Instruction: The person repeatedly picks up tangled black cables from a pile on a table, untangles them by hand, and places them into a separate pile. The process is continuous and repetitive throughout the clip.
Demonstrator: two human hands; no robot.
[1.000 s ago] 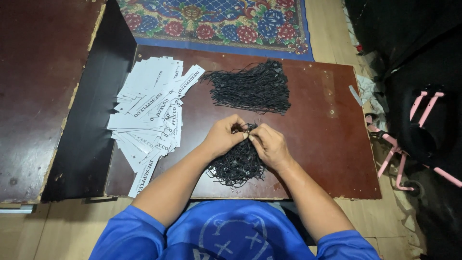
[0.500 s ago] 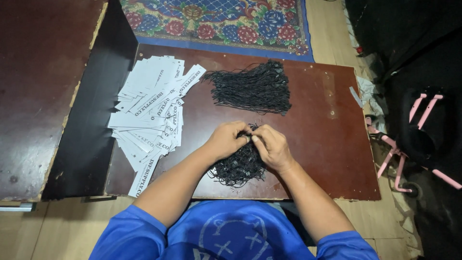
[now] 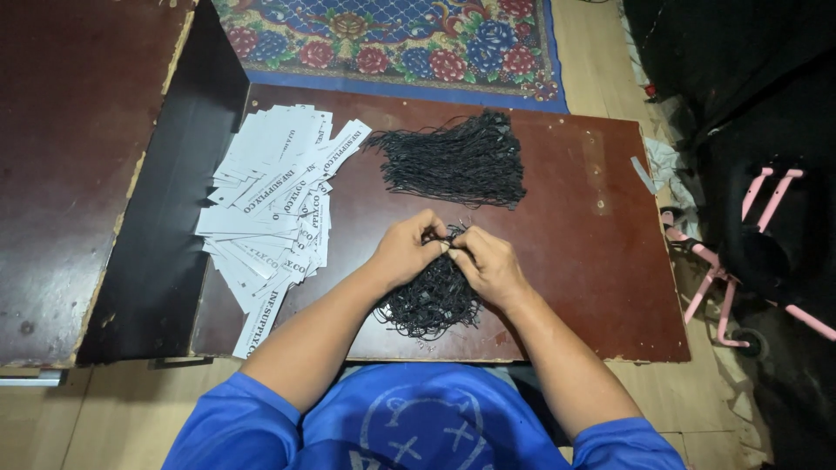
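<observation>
My left hand (image 3: pixel 407 248) and my right hand (image 3: pixel 486 264) meet fingertip to fingertip over a tangled heap of black strings (image 3: pixel 429 300) near the front edge of a brown table (image 3: pixel 592 261). Both hands pinch strings at the top of that heap. A second, straighter bundle of black strings (image 3: pixel 457 161) lies farther back on the table. A fanned pile of white paper tags (image 3: pixel 270 200) lies to the left of my left hand.
A lower dark board (image 3: pixel 165 252) and another brown tabletop (image 3: pixel 70 157) adjoin on the left. A flowered rug (image 3: pixel 392 39) lies beyond the table. A pink-framed cart with a black bag (image 3: pixel 758 252) stands at the right.
The hands stay together over the near heap; the fingers shift slightly on the strings. Nothing else has moved.
</observation>
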